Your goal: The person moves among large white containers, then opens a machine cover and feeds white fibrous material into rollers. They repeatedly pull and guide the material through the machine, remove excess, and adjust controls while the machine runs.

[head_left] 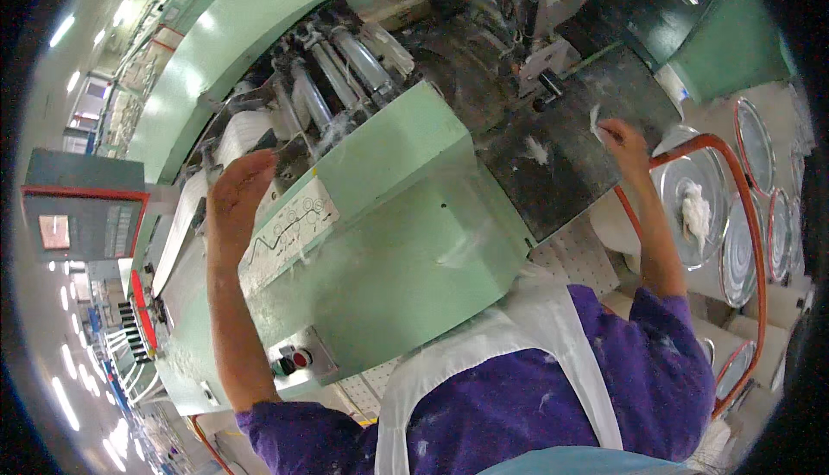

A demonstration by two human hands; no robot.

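Observation:
My left hand [239, 188] is raised at the left end of the green machine [371, 242], beside its metal rollers [311, 95]. Its fingers look stretched out and lie close together, with nothing visible in them. The white fibre band [244, 134] runs into the rollers just beyond that hand. Over the dark metal plate [570, 160] on the right, my right hand [625, 142] pinches a small tuft of white fibre [596, 119] between thumb and fingers. Another loose tuft of fibre [537, 150] lies on the plate to the left of it.
A red-brown hose [734, 164] arches past my right forearm. Round cans [751, 147] stand at the right, one with a white fibre clump [694, 213] on top. The machine's front has a small button box [300, 359]. A dark lever assembly [544, 78] rises behind the plate.

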